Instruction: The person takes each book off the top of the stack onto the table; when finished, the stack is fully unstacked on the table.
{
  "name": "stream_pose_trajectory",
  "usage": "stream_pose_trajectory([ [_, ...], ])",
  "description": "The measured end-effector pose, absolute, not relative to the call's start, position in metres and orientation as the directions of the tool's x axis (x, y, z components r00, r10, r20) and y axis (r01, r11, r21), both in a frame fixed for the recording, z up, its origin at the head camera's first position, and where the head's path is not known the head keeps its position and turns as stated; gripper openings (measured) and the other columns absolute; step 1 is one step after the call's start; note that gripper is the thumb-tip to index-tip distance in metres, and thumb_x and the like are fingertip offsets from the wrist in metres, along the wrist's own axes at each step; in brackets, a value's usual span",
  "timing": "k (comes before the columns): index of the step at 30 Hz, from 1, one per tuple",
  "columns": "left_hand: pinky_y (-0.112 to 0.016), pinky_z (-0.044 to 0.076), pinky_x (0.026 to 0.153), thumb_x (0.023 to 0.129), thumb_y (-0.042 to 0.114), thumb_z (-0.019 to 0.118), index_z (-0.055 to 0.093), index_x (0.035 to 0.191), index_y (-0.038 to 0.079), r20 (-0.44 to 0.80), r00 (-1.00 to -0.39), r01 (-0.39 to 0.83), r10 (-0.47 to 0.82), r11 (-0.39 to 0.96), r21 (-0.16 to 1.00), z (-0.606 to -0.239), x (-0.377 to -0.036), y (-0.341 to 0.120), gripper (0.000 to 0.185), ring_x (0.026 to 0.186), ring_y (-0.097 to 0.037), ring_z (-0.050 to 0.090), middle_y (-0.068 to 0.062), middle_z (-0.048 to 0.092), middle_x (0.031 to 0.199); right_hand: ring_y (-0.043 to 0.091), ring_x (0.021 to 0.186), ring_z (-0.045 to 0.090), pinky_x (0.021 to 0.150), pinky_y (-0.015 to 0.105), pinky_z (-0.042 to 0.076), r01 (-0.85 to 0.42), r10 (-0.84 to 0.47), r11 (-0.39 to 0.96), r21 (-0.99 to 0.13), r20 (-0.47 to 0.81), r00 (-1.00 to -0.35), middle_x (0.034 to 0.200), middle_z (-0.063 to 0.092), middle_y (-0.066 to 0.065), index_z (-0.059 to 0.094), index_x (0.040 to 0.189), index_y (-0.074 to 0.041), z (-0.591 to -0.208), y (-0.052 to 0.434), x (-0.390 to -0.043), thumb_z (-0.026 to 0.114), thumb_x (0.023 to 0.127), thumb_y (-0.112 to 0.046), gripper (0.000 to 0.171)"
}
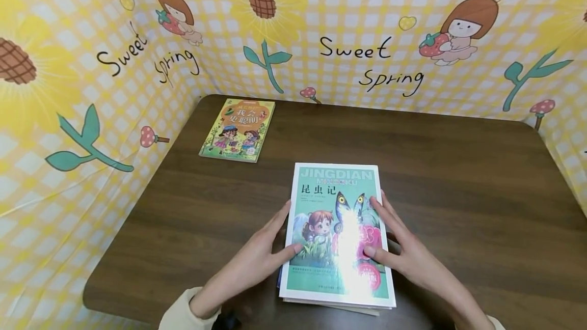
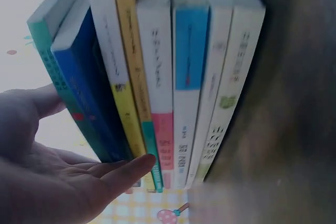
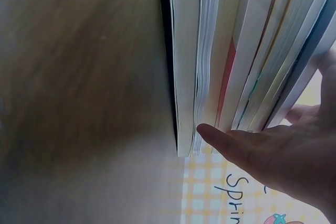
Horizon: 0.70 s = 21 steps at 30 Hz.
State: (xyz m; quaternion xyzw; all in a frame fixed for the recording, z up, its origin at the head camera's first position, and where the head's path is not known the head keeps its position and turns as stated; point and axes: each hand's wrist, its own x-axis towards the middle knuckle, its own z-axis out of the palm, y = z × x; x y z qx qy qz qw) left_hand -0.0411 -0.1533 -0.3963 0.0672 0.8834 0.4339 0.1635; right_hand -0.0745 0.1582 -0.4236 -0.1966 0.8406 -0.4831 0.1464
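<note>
In front of me, a stack of several books lies on the table, topped by a teal book (image 1: pixel 321 279) with a winged figure and a butterfly on its glossy cover. My left hand (image 1: pixel 257 253) presses the stack's left side. Its thumb touches the top cover, and its fingers stretch along the spines, including a blue book (image 2: pixel 86 98) under the top one. On the opposite side my right hand (image 1: pixel 412 258) rests its fingers against the page edges (image 3: pixel 210 66), thumb on the cover. Both hands' fingers look mostly straight. Glare hides part of the top cover.
A yellow-and-orange children's book (image 1: pixel 238 131) lies by itself at the back left of the dark wooden table (image 1: pixel 458 182). Yellow checked cloth (image 1: pixel 348 9) with printed flowers and girls hangs behind the table and along its left side.
</note>
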Motion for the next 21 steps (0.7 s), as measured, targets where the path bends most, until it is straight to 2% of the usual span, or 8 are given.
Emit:
stream_pose_trajectory([
  [5,-0.044,0.04,0.104,0.091,0.041,0.065,0.011,0.156,0.027,-0.211,-0.941,-0.033,0.266,0.545,0.837,-0.401,-0.038,-0.155,0.085,0.132,-0.026,0.044,-0.005,0.021,0.159,0.047,0.14,0.016,0.092,0.068,0.038,-0.197,-0.461,0.46,-0.866,-0.043,-0.886,0.162,-0.005,0.001,0.017,0.153,-0.04,-0.425,0.156,-0.073,0.072,0.086,-0.031,0.087],
  [9,-0.042,0.045,0.099,0.091,0.036,0.067,0.015,0.156,0.024,-0.186,-0.944,-0.031,0.273,0.487,0.873,-0.402,-0.039,-0.157,0.084,0.127,-0.028,0.049,-0.01,0.028,0.155,0.047,0.14,0.016,0.093,0.07,0.036,-0.189,-0.451,0.471,-0.862,-0.051,-0.891,0.162,-0.005,0.002,0.017,0.153,-0.04,-0.425,0.154,-0.071,0.072,0.086,-0.033,0.087],
  [16,-0.042,0.044,0.1,0.09,0.027,0.07,0.018,0.155,0.017,-0.146,-0.95,-0.027,0.276,0.393,0.919,-0.406,-0.044,-0.159,0.083,0.13,-0.027,0.047,-0.01,0.031,0.154,0.047,0.14,0.015,0.093,0.071,0.035,-0.202,-0.446,0.476,-0.856,-0.037,-0.894,0.162,-0.006,0.003,0.017,0.153,-0.04,-0.423,0.15,-0.072,0.073,0.085,-0.032,0.088],
  [21,-0.04,0.045,0.099,0.089,0.026,0.071,0.021,0.155,0.019,-0.159,-0.954,-0.052,0.256,0.381,0.923,-0.407,-0.045,-0.161,0.083,0.131,-0.026,0.046,-0.01,0.034,0.153,0.047,0.14,0.014,0.092,0.073,0.034,-0.19,-0.436,0.487,-0.853,-0.049,-0.898,0.162,-0.006,0.006,0.018,0.153,-0.04,-0.423,0.148,-0.072,0.073,0.085,-0.035,0.088],
])
